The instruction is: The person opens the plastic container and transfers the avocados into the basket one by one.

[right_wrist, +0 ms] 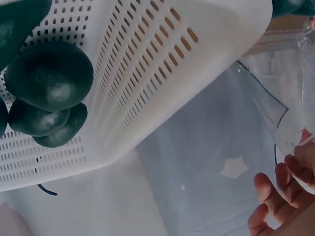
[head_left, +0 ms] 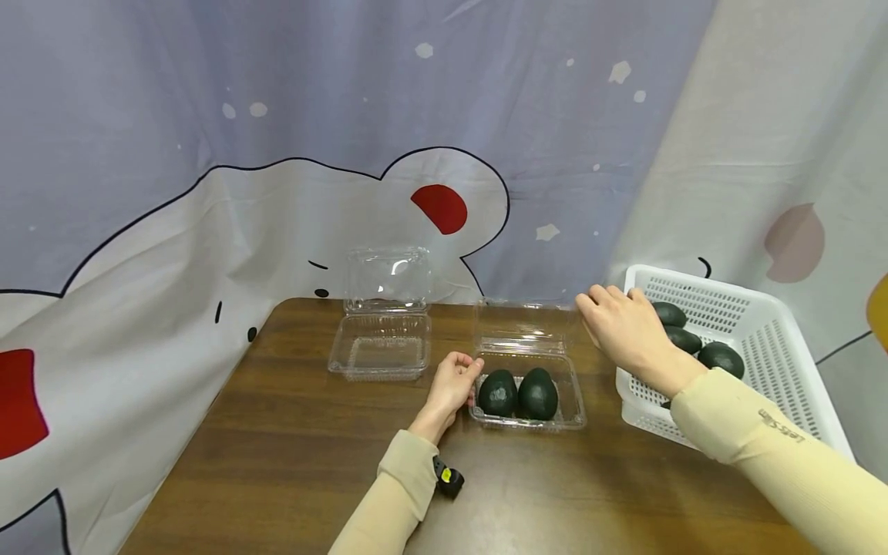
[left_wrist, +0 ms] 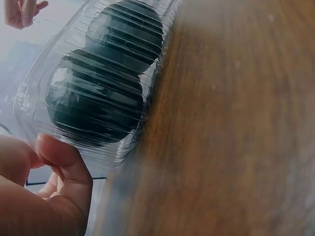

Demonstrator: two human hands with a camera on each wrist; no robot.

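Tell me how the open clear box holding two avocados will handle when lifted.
The box probably flexes, since its ribbed walls look thin and see-through. The avocados may roll or slide: they are rounded and glossy, with bare space to their right. The lid would likely swing, hinged at the back.

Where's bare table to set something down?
Brown wooden table is bare left of the empty clear plastic clamshell; also in front of the filled clear plastic clamshell (two dark green avocados). Crowded: right side, white perforated plastic basket, cream-sleeved right arm; filled clamshell's left edge, left hand.
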